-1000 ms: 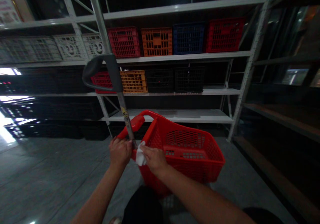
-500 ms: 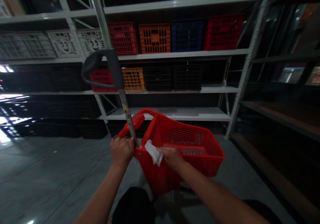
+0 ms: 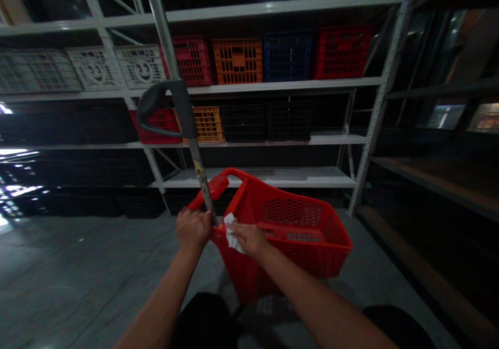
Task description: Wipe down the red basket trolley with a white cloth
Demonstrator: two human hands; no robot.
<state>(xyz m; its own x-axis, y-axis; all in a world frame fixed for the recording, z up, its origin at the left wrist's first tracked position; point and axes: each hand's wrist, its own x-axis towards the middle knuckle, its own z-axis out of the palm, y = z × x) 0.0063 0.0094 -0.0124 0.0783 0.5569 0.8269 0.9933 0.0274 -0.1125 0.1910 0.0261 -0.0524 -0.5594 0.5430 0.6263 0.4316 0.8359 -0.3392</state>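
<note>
My left hand is closed around the metal pole of a red plastic trolley basket, just above the basket's front corner. The pole rises to a black curved handle grip. My right hand holds a crumpled white wipe against the basket's near rim, a short way right of the pole. The fingers cover part of the wipe. The basket's mesh walls stand open to view, and its lower end is hidden behind my forearms.
A white metal shelving rack in front holds red, orange, blue, black and white crates on several levels. Stacked black crates line the left. Dark shelves stand to the right, above a grey floor.
My right hand and the wipe moved right along the rim, then back left toward the pole. My left hand stayed on the pole, and the view shifted slightly.
</note>
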